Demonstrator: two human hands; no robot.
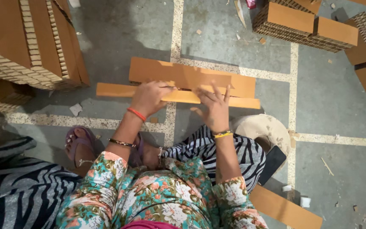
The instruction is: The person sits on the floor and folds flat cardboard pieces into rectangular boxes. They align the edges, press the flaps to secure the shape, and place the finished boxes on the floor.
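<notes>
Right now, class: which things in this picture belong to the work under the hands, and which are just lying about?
In hand:
left hand
right hand
narrow cardboard strip, pressed by both hands
wider cardboard strip lying partly under it

Lying about:
cardboard stack
cardboard blocks
dark phone
loose cardboard strip
paper scraps

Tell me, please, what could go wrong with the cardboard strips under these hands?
The left hand seems to hold something thin at the strips; the right hand presses close beside it, so a slip might nick a finger. The narrow front strip lies loose on the floor and could shift. The dark flat object on the floor beside the knee might get knocked.
</notes>
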